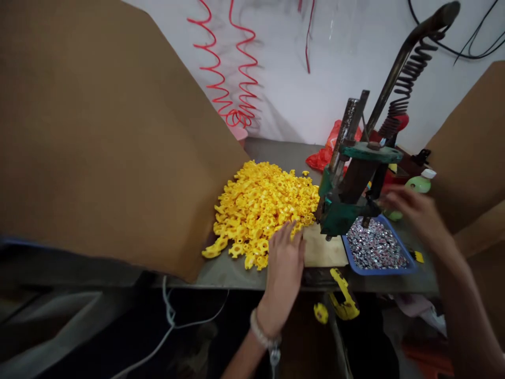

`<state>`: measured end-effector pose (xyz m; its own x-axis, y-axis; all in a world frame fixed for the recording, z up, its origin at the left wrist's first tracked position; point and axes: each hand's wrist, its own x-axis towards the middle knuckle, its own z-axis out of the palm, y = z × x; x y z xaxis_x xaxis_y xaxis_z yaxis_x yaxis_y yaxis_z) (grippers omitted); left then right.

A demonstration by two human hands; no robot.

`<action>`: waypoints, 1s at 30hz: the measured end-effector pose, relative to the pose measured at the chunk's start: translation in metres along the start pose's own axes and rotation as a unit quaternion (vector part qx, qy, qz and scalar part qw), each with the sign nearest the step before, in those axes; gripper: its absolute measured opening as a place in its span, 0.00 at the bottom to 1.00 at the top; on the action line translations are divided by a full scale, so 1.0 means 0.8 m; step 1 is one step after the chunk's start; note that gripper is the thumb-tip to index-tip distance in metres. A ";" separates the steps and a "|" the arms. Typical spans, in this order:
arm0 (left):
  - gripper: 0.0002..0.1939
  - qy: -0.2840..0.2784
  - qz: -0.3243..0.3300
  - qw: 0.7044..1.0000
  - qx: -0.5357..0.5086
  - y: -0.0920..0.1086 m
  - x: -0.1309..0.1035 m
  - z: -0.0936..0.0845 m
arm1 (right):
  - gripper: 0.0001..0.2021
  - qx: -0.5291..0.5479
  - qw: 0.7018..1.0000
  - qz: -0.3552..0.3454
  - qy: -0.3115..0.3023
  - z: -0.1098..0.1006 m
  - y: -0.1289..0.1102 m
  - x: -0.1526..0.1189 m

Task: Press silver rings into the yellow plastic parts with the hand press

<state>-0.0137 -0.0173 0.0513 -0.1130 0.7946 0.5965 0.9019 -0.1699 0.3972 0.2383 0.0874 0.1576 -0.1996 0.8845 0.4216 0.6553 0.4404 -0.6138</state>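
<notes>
The fingers of my left hand (284,268) are a little spread, at the near edge of the big heap of small yellow plastic pieces (264,205). I can't tell if they hold one. The fingers of my right hand (412,210) are bent, close to the side of the green and rusty metal press (341,217). They are too blurry to say if they hold anything. Right next to them is the blue plastic tray (382,272) of shiny little bits (374,245).

I'd pinch just one loose piece from the heap's edge, softly, so the rest don't slide. I'd keep all fingers out from under the press. Its far side and the heap's bottom are hidden.
</notes>
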 end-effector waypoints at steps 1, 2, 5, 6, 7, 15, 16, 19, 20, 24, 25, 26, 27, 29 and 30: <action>0.13 0.019 -0.012 0.999 0.025 -0.012 0.008 0.004 | 0.10 -0.025 0.998 0.020 -0.058 0.022 0.014 -0.010; 0.11 0.025 -0.009 0.999 0.043 -0.022 0.015 0.010 | 0.07 -0.057 0.991 0.034 -0.113 0.043 0.028 -0.022; 0.09 0.017 0.029 0.997 0.072 -0.045 0.032 0.027 | 0.06 -0.131 0.977 0.025 -0.168 0.089 0.061 -0.058; 0.08 0.018 0.039 0.996 0.077 -0.048 0.034 0.030 | 0.06 -0.136 0.978 0.017 -0.159 0.096 0.067 -0.065; 0.08 0.025 0.045 0.995 0.080 -0.050 0.035 0.032 | 0.06 -0.136 0.979 0.013 -0.154 0.099 0.071 -0.069; 0.09 0.044 0.142 0.989 0.008 -0.019 0.018 0.022 | 0.07 -0.115 0.976 0.006 -0.186 0.088 0.071 -0.060; 0.10 0.013 0.160 0.987 0.002 -0.015 0.015 0.023 | 0.07 -0.123 0.975 0.005 -0.186 0.089 0.070 -0.061; 0.12 -0.057 0.179 0.982 -0.004 -0.006 0.006 0.028 | 0.07 -0.166 0.970 -0.011 -0.176 0.092 0.067 -0.066; 0.13 -0.070 0.176 0.982 -0.005 -0.005 0.003 0.028 | 0.08 -0.178 0.970 -0.019 -0.167 0.093 0.065 -0.068; 0.21 -0.108 0.179 0.978 -0.005 -0.009 -0.007 0.025 | 0.07 -0.189 0.975 -0.061 -0.103 0.094 0.056 -0.078; 0.23 -0.108 0.189 0.976 -0.008 -0.012 -0.009 0.023 | 0.07 -0.181 0.977 -0.073 -0.083 0.094 0.052 -0.081; 0.24 -0.102 0.201 0.974 -0.014 -0.015 -0.010 0.022 | 0.08 -0.171 0.979 -0.085 -0.064 0.094 0.048 -0.084; 0.25 -0.096 0.212 0.972 -0.020 -0.018 -0.011 0.021 | 0.08 -0.160 0.981 -0.100 -0.048 0.093 0.043 -0.087; 0.25 -0.089 0.226 0.969 -0.033 -0.021 -0.012 0.020 | 0.08 -0.141 0.981 -0.134 -0.028 0.094 0.033 -0.093; 0.25 -0.091 0.227 0.969 -0.041 -0.021 -0.013 0.020 | 0.09 -0.133 0.979 -0.152 -0.025 0.095 0.028 -0.096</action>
<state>-0.0208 -0.0129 0.0273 0.3690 0.7153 0.5934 0.8045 -0.5655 0.1815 0.2132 0.0409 0.0609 -0.4462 0.7280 0.5205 0.7255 0.6348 -0.2659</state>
